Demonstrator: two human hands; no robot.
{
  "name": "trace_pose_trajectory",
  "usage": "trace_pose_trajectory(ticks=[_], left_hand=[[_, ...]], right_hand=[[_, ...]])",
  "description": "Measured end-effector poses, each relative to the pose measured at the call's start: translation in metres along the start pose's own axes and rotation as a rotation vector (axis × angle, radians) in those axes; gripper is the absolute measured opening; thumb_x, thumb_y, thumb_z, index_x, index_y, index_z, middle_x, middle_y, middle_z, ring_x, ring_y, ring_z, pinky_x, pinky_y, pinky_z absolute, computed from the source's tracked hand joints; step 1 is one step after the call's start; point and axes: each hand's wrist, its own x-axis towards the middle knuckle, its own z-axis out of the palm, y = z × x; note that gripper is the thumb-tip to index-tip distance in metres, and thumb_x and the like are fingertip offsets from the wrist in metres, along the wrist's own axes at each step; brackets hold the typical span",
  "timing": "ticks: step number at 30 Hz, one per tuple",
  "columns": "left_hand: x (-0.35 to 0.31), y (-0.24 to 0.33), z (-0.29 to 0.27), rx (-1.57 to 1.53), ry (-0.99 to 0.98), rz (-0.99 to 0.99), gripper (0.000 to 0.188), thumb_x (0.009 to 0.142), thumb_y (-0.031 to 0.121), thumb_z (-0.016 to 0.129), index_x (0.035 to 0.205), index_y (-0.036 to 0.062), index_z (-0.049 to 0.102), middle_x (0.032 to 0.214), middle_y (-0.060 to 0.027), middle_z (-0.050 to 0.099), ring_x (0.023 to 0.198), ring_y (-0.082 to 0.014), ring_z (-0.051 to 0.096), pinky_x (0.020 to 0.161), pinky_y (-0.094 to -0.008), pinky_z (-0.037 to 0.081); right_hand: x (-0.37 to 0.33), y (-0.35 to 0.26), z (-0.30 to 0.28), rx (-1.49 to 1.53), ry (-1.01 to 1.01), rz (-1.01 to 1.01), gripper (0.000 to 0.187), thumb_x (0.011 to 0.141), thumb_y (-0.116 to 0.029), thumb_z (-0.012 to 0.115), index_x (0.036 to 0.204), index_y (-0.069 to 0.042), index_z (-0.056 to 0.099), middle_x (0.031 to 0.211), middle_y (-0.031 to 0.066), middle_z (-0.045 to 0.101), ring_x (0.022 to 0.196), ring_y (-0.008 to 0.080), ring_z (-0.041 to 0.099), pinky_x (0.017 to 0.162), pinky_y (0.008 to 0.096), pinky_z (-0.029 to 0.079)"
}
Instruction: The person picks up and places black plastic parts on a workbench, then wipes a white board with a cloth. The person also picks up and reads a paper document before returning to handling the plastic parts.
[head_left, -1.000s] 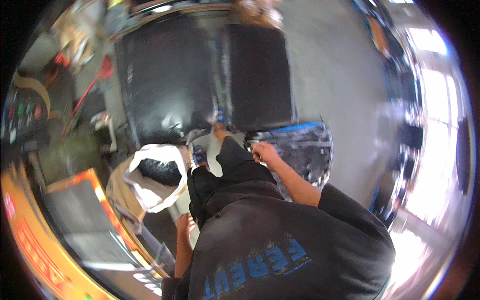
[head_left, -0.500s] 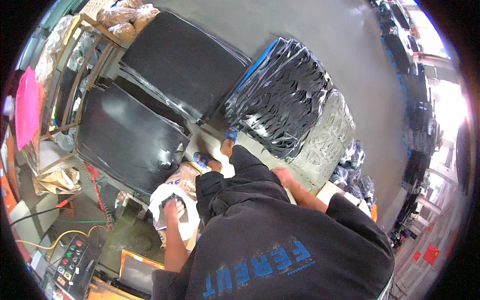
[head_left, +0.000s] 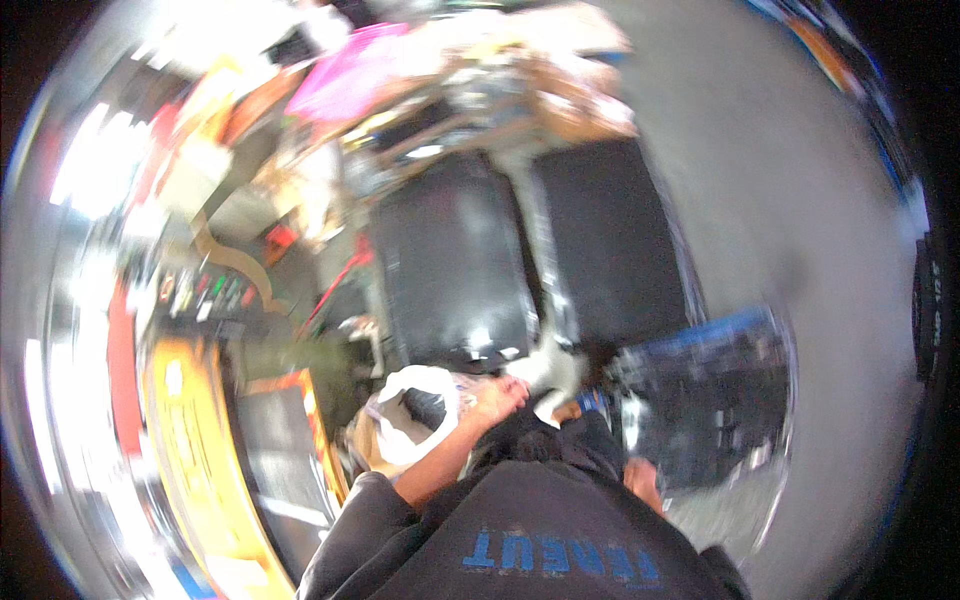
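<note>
My left hand (head_left: 501,398) is beside a white plastic bag (head_left: 398,446), past its right rim. Its fingers reach outward, slightly blurred, with nothing visible in them. Inside the bag's mouth lies a dark bundle (head_left: 425,405). On my other side, my right hand (head_left: 641,473) hangs by my leg, near a stack of cut black sheets (head_left: 710,400); its fingers are smeared and partly hidden. In front of me are two stacks of black sheets, a left one (head_left: 455,260) and a right one (head_left: 615,240).
An orange-yellow machine (head_left: 195,450) with a dark panel (head_left: 285,450) stands to my left, by a control box with buttons (head_left: 205,290). A pink sheet (head_left: 350,70) and a cluttered rack are beyond the stacks. Grey floor (head_left: 750,180) stretches to the right.
My view has swung left, blurring the scene. My left hand has come away from the bag's mouth, where it held something dark; the dark bundle now lies in the bag. My right hand stays low.
</note>
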Motion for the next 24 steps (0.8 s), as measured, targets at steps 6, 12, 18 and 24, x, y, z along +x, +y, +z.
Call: trace_pose_trajectory(ticks=[6, 12, 18, 24], left_hand=[[-0.144, -0.147, -0.043, -0.31, 0.779, -0.344, 0.033, 0.1, 0.029, 0.057, 0.115, 0.0029, 0.069, 0.086, -0.0043, 0.071, 0.072, -0.0144, 0.065, 0.065, -0.0313, 0.055], [-0.298, -0.273, -0.025, -0.428, 1.313, -0.645, 0.028, 0.098, 0.027, 0.059, 0.108, 0.0047, 0.073, 0.097, -0.0175, 0.076, 0.097, -0.029, 0.074, 0.088, -0.0385, 0.056], [-0.392, -0.309, -0.096, 0.101, 1.878, -0.407, 0.02, 0.092, 0.013, 0.061, 0.105, 0.0006, 0.071, 0.098, -0.0224, 0.071, 0.096, -0.0409, 0.067, 0.09, -0.0477, 0.053], [-0.455, -0.344, -0.129, 0.237, 1.958, -0.311, 0.019, 0.093, 0.013, 0.061, 0.106, 0.003, 0.07, 0.095, -0.0189, 0.069, 0.094, -0.0383, 0.065, 0.088, -0.0468, 0.052]], right_hand=[[0.127, 0.067, -0.033, 0.116, -0.366, -0.647, 0.019, 0.073, -0.017, 0.075, 0.07, -0.007, 0.059, 0.067, 0.0142, 0.06, 0.064, 0.0346, 0.062, 0.058, 0.0468, 0.047], [0.219, 0.026, -0.104, -0.21, -0.748, -0.159, 0.013, 0.078, -0.011, 0.072, 0.088, -0.009, 0.063, 0.067, 0.0108, 0.055, 0.056, 0.0287, 0.057, 0.048, 0.045, 0.042], [0.196, -0.128, -0.159, 0.875, -0.575, 0.277, 0.009, 0.091, -0.006, 0.059, 0.099, -0.008, 0.062, 0.069, 0.0066, 0.055, 0.056, 0.0239, 0.054, 0.048, 0.0416, 0.043], [0.153, -0.257, -0.137, 0.54, -0.545, 0.024, 0.014, 0.093, -0.006, 0.06, 0.106, -0.003, 0.064, 0.074, 0.0072, 0.06, 0.06, 0.0213, 0.057, 0.055, 0.0393, 0.048]])
